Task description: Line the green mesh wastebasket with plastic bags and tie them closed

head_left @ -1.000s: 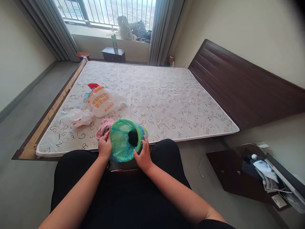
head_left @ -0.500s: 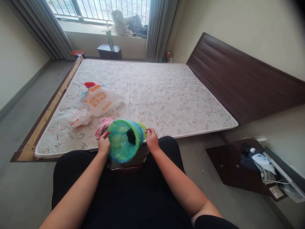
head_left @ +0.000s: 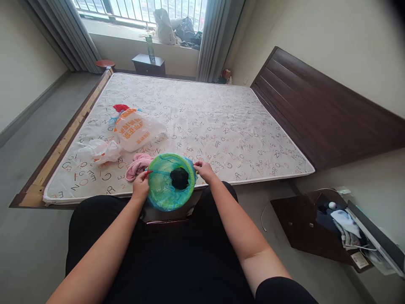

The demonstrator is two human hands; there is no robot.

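Note:
Between my knees, at the mattress edge, is a round green bin [head_left: 160, 185] lined with a thin blue plastic bag [head_left: 167, 204]. A black crumpled thing [head_left: 179, 178] lies inside it; its kind is unclear. My left hand [head_left: 141, 185] pinches the bag at the left rim, where a small red bit shows at the fingertips. On the opposite side my right hand [head_left: 205, 170] has its fingers closed on the bag's edge at the right rim. A pink cloth [head_left: 138, 166] lies on the mattress just beyond my left hand.
Plastic bags, one with orange print [head_left: 134, 131] and a smaller white one [head_left: 103, 151], lie on the lettered mattress [head_left: 221, 131]. A dark headboard [head_left: 316, 97] stands right. Clothes [head_left: 346, 223] and a cable rest on a dark cabinet [head_left: 294, 223].
The bin has turned so its opening faces me more squarely, and the black thing shows more fully. My right hand has shifted slightly right and up; the view has moved slightly.

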